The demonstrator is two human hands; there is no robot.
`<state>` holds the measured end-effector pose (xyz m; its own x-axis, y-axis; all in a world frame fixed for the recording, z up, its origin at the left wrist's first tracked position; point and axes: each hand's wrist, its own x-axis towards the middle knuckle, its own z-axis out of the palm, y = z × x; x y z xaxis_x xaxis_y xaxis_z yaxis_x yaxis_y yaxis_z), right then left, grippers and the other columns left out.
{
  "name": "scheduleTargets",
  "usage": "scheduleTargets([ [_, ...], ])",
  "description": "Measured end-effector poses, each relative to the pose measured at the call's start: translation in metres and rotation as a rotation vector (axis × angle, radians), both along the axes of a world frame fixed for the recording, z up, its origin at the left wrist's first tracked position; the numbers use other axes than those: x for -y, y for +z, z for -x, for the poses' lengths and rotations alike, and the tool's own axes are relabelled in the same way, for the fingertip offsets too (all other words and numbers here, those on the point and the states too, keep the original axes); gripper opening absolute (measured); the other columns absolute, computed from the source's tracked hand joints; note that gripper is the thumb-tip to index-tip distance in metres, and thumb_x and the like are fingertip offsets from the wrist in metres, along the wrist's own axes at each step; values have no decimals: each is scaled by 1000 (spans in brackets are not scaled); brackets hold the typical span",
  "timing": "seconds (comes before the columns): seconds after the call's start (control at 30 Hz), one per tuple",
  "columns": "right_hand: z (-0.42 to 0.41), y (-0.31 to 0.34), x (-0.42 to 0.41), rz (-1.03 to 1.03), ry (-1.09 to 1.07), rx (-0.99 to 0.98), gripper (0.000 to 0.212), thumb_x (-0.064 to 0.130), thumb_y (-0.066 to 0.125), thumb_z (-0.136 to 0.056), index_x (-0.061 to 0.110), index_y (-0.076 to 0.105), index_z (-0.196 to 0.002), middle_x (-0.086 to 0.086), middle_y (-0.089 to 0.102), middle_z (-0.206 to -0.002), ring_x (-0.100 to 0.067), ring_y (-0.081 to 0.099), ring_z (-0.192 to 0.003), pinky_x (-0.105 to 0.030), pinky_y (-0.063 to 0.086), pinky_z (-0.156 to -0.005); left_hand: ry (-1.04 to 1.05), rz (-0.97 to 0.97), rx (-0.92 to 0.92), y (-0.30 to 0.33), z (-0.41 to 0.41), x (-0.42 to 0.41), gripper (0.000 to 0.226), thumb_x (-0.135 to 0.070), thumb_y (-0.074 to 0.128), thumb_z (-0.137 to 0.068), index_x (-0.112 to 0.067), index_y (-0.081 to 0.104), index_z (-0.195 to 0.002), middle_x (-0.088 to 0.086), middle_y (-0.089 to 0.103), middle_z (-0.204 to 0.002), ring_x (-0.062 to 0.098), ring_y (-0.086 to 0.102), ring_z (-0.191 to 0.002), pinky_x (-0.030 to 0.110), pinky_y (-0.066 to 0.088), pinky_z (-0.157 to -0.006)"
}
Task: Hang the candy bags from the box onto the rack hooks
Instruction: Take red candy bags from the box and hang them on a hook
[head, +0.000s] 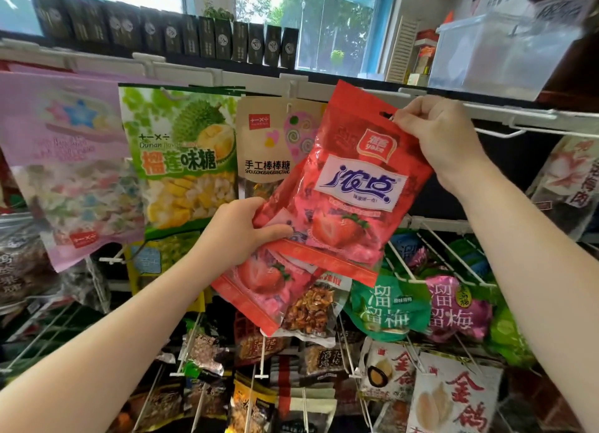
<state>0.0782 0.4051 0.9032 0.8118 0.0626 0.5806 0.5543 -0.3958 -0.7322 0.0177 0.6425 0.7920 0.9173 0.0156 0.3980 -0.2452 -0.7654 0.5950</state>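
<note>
Two red strawberry candy bags (350,186) are held up before the white wire rack (486,112). The right hand (434,131) pinches the front bag's top corner by its hang hole; the left hand (240,235) grips the lower bag (259,287). A lollipop bag (272,141) and durian candy bag (181,160) hang just left, partly covered.

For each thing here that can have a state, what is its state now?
Red strawberry candy bag: held tilted, not yet hung.
Second red strawberry bag: in left hand.
Left hand: grips bags' bottoms.
Right hand: pinches top corner.
Green durian candy bag: hanging.
</note>
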Motion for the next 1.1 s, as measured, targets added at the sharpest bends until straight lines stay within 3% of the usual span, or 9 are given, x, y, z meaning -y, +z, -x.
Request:
scheduleTargets([
  [0.07, -3, 9, 4, -4, -8, -29, 23, 19, 57, -88, 20, 53, -65, 0, 61, -68, -13, 59, -62, -29, 50, -62, -5, -3, -8, -1, 0, -2, 44, -46, 68, -74, -4, 62, -87, 15, 66, -74, 25, 58, -60, 21, 37, -47],
  [0.17, -17, 15, 8, 69, -16, -140, 23, 18, 58, -87, 21, 57, -64, 1, 62, -70, -15, 59, -65, -29, 49, -65, -7, -43, -24, -5, -1, -11, 39, -44, 68, -75, -7, 63, -82, 15, 66, -71, 29, 60, -61, 26, 38, -48],
  [0.3, -37, 9, 4, 109, 13, -244, 23, 14, 58, -86, 21, 61, -65, -1, 64, -72, -17, 59, -65, -30, 51, -66, 43, -58, -33, -6, 2, -26, 38, -43, 68, -76, -6, 64, -84, 6, 57, -56, 10, 46, -42, 19, 35, -41],
  [0.43, -63, 5, -2, 71, -86, -224, 17, 25, 67, -81, 19, 63, -65, 5, 66, -60, -11, 60, -56, -28, 50, -64, 117, -69, -21, -5, 3, -40, 43, -44, 67, -77, -3, 63, -87, 6, 51, -51, 8, 43, -37, 19, 32, -37],
  [0.53, -87, 2, -5, 200, -289, -78, 23, 34, 68, -81, 11, 70, -84, -6, 65, -83, -19, 60, -77, -30, 48, -72, 138, -105, -15, -4, 7, -48, 47, -47, 66, -76, -3, 63, -89, 11, 58, -58, 15, 44, -44, 21, 30, -42],
  [0.73, -109, -5, -11, 312, -455, -50, 32, 37, 61, -86, 8, 69, -99, -5, 63, -93, -20, 57, -88, -31, 43, -76, 88, -71, -7, -4, 11, -40, 41, -41, 69, -75, -1, 60, -75, -1, 45, -48, 8, 42, -38, 16, 33, -40],
  [0.9, -89, -22, -5, 203, -660, 160, 29, 27, 56, -88, 13, 55, -112, -9, 51, -126, -28, 42, -123, -41, 35, -103, 13, 57, 45, 2, 1, -20, 33, -40, 68, -77, -7, 63, -76, 7, 63, -61, 8, 53, -48, 16, 38, -45],
  [1.0, -68, -32, 10, 290, -434, 102, 13, 23, 56, -87, 13, 60, -94, -8, 61, -110, -25, 52, -108, -36, 40, -93, -35, 181, 59, 3, -7, -2, 16, -34, 67, -80, -18, 65, -76, -7, 65, -63, 1, 59, -53, 10, 41, -45],
  [1.1, -35, -33, 17, 378, 15, -198, 22, 31, 54, -90, 15, 68, -81, -3, 70, -93, -22, 63, -93, -39, 47, -90, -59, 240, 87, 5, -16, 17, 13, -33, 67, -81, -21, 66, -76, -8, 67, -65, 0, 62, -57, 18, 50, -54],
])
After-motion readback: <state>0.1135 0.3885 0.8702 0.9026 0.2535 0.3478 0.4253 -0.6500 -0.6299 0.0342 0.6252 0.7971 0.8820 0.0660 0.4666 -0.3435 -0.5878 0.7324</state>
